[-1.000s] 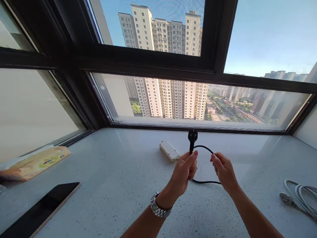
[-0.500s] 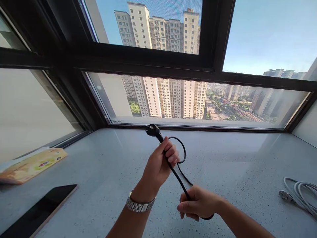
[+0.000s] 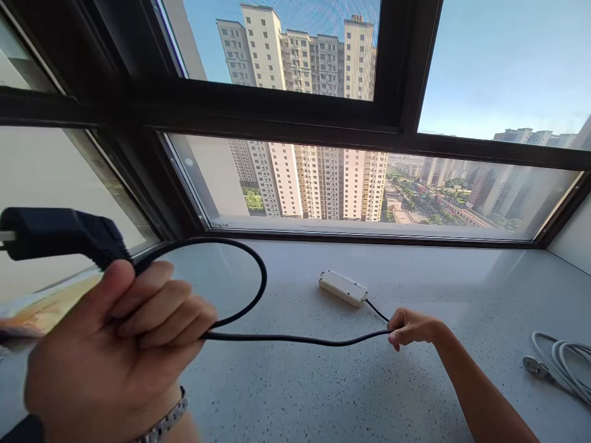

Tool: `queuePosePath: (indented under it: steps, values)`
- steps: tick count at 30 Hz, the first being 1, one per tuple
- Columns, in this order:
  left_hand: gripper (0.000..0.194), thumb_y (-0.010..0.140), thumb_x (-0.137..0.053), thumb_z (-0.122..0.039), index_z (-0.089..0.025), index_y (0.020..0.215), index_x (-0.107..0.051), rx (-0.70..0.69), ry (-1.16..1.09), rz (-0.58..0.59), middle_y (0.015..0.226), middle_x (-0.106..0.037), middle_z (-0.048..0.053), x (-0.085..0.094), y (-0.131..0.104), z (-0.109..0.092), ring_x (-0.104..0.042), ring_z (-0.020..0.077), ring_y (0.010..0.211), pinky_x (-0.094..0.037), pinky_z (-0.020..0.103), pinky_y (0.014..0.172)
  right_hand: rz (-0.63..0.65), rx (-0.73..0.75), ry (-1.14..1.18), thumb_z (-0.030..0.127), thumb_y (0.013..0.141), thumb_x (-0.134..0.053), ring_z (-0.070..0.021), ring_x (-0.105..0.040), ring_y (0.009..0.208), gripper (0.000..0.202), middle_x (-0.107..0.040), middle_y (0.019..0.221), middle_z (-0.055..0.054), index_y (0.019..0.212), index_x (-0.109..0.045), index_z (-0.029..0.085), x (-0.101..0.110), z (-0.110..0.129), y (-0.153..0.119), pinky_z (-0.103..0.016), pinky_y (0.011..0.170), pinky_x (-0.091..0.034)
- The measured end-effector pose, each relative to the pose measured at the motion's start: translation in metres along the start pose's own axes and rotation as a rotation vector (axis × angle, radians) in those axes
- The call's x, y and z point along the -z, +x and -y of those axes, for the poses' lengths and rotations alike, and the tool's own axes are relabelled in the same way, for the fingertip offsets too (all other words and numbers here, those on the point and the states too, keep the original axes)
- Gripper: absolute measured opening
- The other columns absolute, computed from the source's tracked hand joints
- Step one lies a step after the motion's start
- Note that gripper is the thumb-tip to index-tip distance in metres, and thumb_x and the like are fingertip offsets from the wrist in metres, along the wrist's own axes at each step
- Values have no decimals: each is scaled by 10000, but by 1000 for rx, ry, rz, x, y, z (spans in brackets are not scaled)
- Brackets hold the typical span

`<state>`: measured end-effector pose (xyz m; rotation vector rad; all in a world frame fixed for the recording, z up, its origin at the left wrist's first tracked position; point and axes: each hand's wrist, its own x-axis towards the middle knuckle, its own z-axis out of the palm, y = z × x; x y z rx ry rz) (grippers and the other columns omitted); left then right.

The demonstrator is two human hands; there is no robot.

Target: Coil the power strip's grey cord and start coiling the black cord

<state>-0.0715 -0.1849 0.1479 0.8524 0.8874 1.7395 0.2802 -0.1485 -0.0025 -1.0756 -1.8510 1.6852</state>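
My left hand is raised close to the camera at the lower left, closed around a black power cable just behind its black plug. A loop of the cable curls out from this hand. The cable runs taut to the right into my right hand, which pinches it above the speckled white sill. From there it leads to a small white adapter box lying on the sill near the window.
A coiled white cable lies at the right edge of the sill. A yellow packet sits at the left, partly behind my left hand. Black window frames close off the back and left.
My left hand has pulled the plug end up and to the left, close to the camera. My right hand slid out along the cable to the right, stretching it; the white box is in view again.
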Motion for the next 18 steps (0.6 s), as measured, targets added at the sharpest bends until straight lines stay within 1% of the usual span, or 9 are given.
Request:
queuePosePath:
  steps: [2, 4, 6, 8, 9, 10, 12, 15, 18]
  values:
    - [554, 679, -700, -361, -207, 493, -201, 77, -84, 100, 397, -90, -52, -3, 1, 7, -7, 52, 386, -6, 266, 374, -123, 60, 77, 718, 633, -704, -34, -174, 418, 598, -293, 418, 110, 509, -518, 164, 11, 3, -6, -210, 417, -144]
    - [582, 623, -774, -399, -209, 449, -253, 165, -48, 281, 394, -112, -62, -13, 0, 18, -64, 42, 360, -38, 254, 362, -296, 72, 118, 739, 701, -633, -36, -116, 425, 616, -242, 446, 121, 514, -395, 203, 15, 8, -8, -214, 405, -108]
    - [607, 613, -800, -503, -204, 421, -308, 246, 48, 500, 392, -143, -67, -28, -3, 35, -112, 37, 343, -65, 243, 358, -536, 67, 195, 728, 707, -638, -38, -95, 412, 606, -213, 456, 128, 542, -332, 231, 11, 16, -7, -218, 381, -99]
    - [607, 630, -782, -582, -202, 425, -355, 297, 128, 647, 406, -186, -67, -46, -8, 56, -136, 37, 347, -75, 238, 359, -788, 96, 280, 716, 664, -678, -41, -112, 398, 592, -217, 461, 127, 564, -339, 241, 1, 26, -6, -219, 363, -117]
    - [603, 637, -773, -603, -203, 438, -368, 310, 156, 680, 420, -204, -68, -55, -12, 67, -139, 38, 356, -75, 239, 361, -887, 131, 309, 722, 653, -677, -44, -124, 398, 586, -226, 471, 123, 575, -351, 242, -6, 31, -6, -219, 361, -129]
    - [601, 635, -769, -620, -206, 454, -373, 320, 176, 695, 435, -217, -70, -63, -16, 79, -138, 40, 367, -74, 240, 364, -951, 178, 316, 736, 664, -653, -49, -134, 403, 580, -234, 486, 117, 588, -361, 241, -14, 36, -5, -218, 361, -141]
    - [598, 620, -764, -650, -213, 491, -376, 345, 204, 704, 454, -232, -77, -77, -23, 101, -134, 43, 385, -72, 241, 369, -1024, 271, 260, 745, 721, -582, -60, -163, 419, 561, -251, 516, 103, 610, -371, 238, -31, 46, -5, -218, 370, -167]
    - [605, 604, -738, -699, -216, 531, -382, 403, 206, 688, 460, -236, -89, -87, -31, 127, -127, 44, 395, -74, 237, 376, -1041, 363, 1, 623, 843, -519, -80, -242, 459, 469, -302, 546, 80, 635, -364, 232, -59, 58, -8, -220, 412, -229]
    - [628, 585, -730, -724, -214, 527, -369, 416, 173, 595, 459, -216, -99, -90, -34, 139, -120, 42, 402, -80, 235, 386, -983, 368, -260, 450, 900, -499, -87, -289, 477, 337, -354, 558, 73, 684, -359, 232, -82, 64, -10, -221, 440, -251]
